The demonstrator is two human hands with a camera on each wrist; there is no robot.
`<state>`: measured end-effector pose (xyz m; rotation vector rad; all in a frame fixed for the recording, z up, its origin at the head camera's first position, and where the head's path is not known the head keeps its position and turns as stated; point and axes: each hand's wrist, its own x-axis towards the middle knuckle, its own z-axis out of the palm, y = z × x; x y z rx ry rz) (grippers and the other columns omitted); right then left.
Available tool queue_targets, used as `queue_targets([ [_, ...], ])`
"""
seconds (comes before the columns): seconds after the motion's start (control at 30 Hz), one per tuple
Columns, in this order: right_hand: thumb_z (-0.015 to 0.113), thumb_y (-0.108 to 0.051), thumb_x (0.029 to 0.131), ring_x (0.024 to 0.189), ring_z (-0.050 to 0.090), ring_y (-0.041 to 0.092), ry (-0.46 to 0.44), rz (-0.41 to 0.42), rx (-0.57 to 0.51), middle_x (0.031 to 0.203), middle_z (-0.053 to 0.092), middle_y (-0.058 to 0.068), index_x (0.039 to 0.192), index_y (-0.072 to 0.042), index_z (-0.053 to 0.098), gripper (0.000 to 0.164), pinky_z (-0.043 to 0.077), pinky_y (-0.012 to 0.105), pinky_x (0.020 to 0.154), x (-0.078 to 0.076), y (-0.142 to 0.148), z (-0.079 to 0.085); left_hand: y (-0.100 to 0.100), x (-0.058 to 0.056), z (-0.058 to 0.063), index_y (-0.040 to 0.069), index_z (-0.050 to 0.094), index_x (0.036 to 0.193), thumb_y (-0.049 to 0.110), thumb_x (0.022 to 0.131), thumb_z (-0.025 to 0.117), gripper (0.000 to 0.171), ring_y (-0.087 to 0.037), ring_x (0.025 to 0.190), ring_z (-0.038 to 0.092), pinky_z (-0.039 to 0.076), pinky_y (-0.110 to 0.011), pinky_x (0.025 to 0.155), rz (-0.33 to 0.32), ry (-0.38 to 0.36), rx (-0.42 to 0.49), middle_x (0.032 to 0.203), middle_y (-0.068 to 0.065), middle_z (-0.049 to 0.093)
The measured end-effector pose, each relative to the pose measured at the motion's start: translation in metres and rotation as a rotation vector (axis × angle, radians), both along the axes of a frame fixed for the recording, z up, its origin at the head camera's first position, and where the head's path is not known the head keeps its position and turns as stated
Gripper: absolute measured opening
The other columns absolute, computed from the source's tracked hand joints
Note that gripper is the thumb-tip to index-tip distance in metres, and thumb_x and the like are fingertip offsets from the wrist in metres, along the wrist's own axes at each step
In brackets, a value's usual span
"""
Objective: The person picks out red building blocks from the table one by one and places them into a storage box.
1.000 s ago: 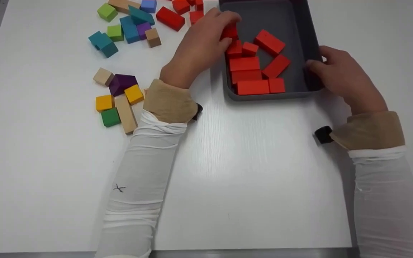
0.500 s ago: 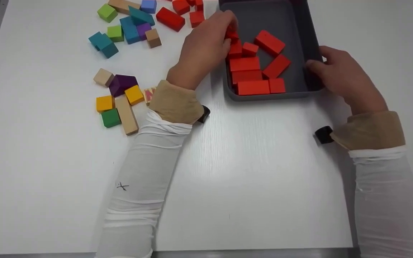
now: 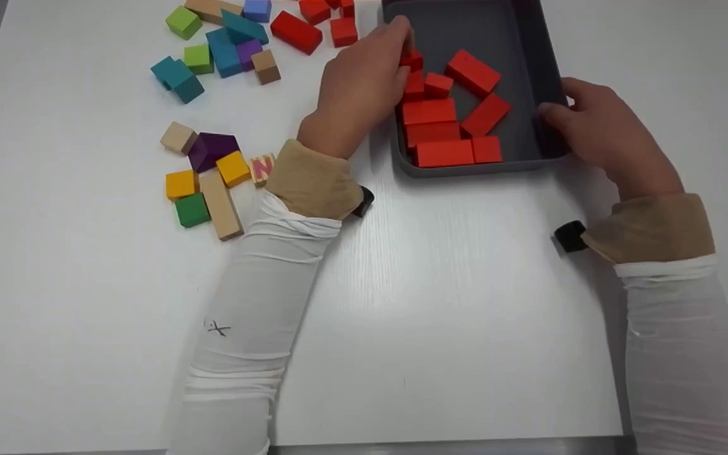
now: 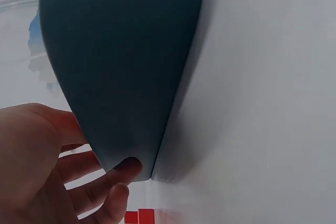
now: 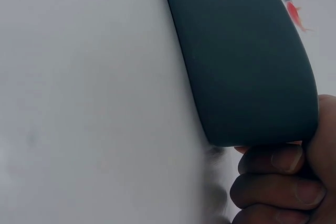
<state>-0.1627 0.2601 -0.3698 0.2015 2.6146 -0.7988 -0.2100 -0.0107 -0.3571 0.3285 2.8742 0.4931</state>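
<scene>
A dark grey tray (image 3: pixel 515 165) holds several red wooden blocks, grouped along its left and near sides. My left hand (image 3: pixel 357 88) reaches over the tray's left wall. Its thumb and index finger pinch a red block (image 3: pixel 413 60) just inside that wall, and the fingers partly cover it. In the left wrist view, other fingers of the left hand (image 4: pixel 47 171) lie along the outside of the wall, one touching it. At the tray's near right corner my right hand (image 3: pixel 617 136) grips the wall, thumb inside. The right wrist view shows its fingers (image 5: pixel 273 190) curled outside.
Left of the tray's far end lie loose red blocks, among them a long one (image 3: pixel 296 33). Farther left are teal (image 3: pixel 225 54), lime, purple and natural wood blocks. A nearer cluster holds yellow (image 3: pixel 181 184), green and dark purple (image 3: pixel 212 150) blocks, beside a letter N block (image 3: pixel 263 169).
My left hand has shifted slightly right and its fingers have drawn in around the red block by the wall. The letter N block has come into view. The right hand keeps its hold.
</scene>
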Motion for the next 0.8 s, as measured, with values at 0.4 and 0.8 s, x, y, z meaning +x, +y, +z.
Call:
queue_targets([
  [0.4,0.032,-0.046,0.099,0.115,0.043,0.029,0.010,-0.024,0.000,0.143,0.044,0.015,0.152,-0.019,0.028,0.060,0.035,0.050,0.102,0.0034,0.0012,0.0004,0.0015,-0.0018,0.0006,0.028,0.035,0.145,0.033,0.102,0.038,0.043,-0.011,0.117,0.054,0.045,-0.025,0.099,-0.059,-0.070,-0.035,0.139,0.005,0.049],
  [0.8,0.032,-0.047,0.099,0.115,0.043,0.027,0.019,-0.032,-0.020,0.143,0.045,0.014,0.151,-0.019,0.030,0.059,0.035,0.047,0.100,0.0059,-0.0021,0.0005,0.0014,-0.0019,0.0050,0.022,0.031,0.147,0.031,0.101,0.039,0.047,-0.014,0.115,0.057,0.048,-0.031,0.097,-0.036,-0.050,-0.087,0.136,0.001,0.054],
])
